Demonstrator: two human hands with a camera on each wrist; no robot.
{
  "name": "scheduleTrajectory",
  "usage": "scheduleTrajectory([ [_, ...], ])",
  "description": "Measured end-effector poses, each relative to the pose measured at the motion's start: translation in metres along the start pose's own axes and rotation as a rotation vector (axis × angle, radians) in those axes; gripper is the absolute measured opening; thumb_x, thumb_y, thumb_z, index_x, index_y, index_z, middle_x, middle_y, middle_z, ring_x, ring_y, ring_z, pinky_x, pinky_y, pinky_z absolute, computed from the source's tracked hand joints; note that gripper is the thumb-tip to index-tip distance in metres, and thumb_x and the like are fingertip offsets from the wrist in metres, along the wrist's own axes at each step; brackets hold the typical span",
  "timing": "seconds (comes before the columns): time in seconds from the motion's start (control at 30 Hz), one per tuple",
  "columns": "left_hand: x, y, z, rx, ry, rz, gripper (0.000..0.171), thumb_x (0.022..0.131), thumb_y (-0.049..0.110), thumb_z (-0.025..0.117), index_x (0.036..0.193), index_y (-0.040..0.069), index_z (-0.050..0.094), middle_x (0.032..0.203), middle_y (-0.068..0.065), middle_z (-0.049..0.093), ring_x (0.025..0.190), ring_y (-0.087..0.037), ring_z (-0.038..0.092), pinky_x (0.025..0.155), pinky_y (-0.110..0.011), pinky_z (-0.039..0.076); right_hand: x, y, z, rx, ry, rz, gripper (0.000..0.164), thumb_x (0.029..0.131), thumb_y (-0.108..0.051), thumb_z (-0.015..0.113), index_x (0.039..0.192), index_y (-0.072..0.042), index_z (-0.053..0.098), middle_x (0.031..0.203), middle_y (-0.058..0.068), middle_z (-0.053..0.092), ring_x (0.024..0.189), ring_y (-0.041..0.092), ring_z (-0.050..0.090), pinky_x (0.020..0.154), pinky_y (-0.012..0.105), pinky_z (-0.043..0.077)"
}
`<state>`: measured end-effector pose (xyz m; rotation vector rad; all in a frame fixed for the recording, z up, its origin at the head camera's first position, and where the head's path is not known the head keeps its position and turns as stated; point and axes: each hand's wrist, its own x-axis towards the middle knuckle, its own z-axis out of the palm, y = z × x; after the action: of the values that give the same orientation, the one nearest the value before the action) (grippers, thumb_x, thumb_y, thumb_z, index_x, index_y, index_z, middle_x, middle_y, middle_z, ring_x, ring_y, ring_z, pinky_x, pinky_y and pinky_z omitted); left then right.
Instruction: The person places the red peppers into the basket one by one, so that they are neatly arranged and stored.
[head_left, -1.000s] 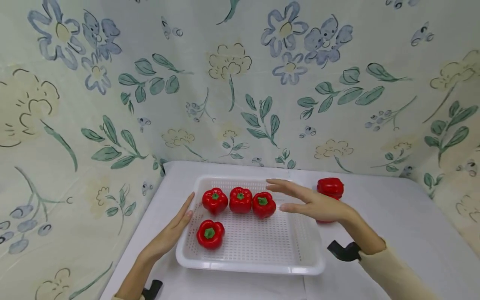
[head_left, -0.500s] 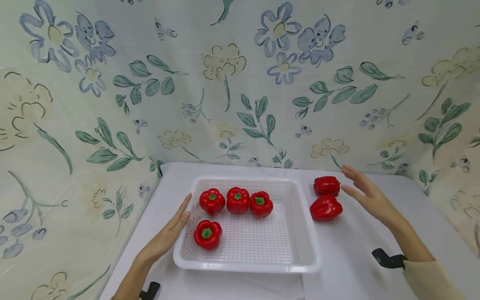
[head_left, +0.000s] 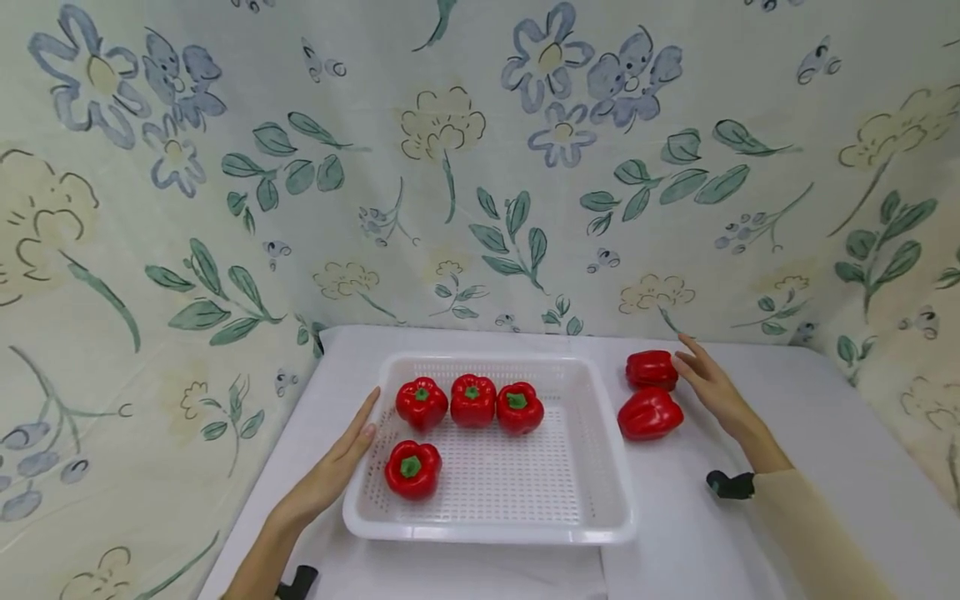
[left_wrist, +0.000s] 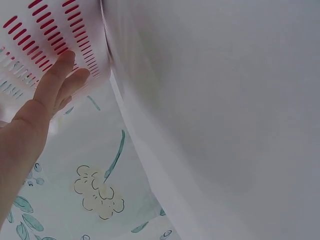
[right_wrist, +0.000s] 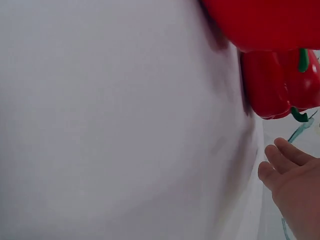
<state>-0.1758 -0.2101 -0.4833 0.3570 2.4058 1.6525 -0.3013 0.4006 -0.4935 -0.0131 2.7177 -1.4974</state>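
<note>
My left hand (head_left: pixel 327 475) lies flat, fingers straight and together, against the left outer wall of the white perforated plastic tray (head_left: pixel 585 433) on the white desk (head_left: pixel 810 433); the tray holds three red bell peppers in a back row (head_left: pixel 470 402) and one at front left (head_left: pixel 412 469), with its right half bare. My right hand (head_left: pixel 712 389), fingers straight and slightly apart, holding nothing, touches the rear red bell pepper (head_left: pixel 651 369) just off the tray's right rim. The front red bell pepper (head_left: pixel 649 414) lies just beside it, with bare desk to the right.
</note>
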Motion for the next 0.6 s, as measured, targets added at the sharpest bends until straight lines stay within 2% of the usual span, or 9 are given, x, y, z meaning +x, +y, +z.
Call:
scheduleTrajectory([
  [0.2, -0.001, -0.001, 0.001, 0.007, 0.010, -0.006, 0.058, 0.113, 0.040, 0.033, 0.165, 0.045, 0.007, 0.176, -0.006, 0.009, 0.157, -0.049, 0.019, 0.105, -0.061, 0.052, 0.010, 0.010, 0.008, -0.001, -0.021, 0.035, 0.083, 0.106, -0.054, 0.048, 0.167, -0.032, -0.003, 0.169, 0.034, 0.007, 0.154, 0.059, 0.010, 0.115, 0.082, 0.018],
  [0.37, -0.001, -0.001, 0.000, 0.014, 0.015, -0.015, 0.058, 0.113, 0.041, 0.032, 0.164, 0.047, 0.006, 0.176, -0.005, 0.009, 0.157, -0.049, 0.019, 0.106, -0.062, 0.051, 0.006, 0.007, 0.010, 0.003, -0.041, 0.013, 0.083, 0.105, -0.055, 0.051, 0.168, -0.031, 0.002, 0.169, 0.033, 0.010, 0.154, 0.059, 0.013, 0.115, 0.082, 0.020],
  [0.6, -0.002, 0.000, 0.000, -0.002, 0.013, -0.012, 0.058, 0.113, 0.041, 0.034, 0.165, 0.046, 0.007, 0.176, -0.005, 0.009, 0.157, -0.050, 0.020, 0.100, -0.058, 0.056, 0.007, 0.008, 0.015, -0.004, -0.045, 0.012, 0.086, 0.103, -0.056, 0.054, 0.168, -0.028, 0.006, 0.170, 0.031, 0.011, 0.154, 0.058, 0.013, 0.116, 0.079, 0.024],
])
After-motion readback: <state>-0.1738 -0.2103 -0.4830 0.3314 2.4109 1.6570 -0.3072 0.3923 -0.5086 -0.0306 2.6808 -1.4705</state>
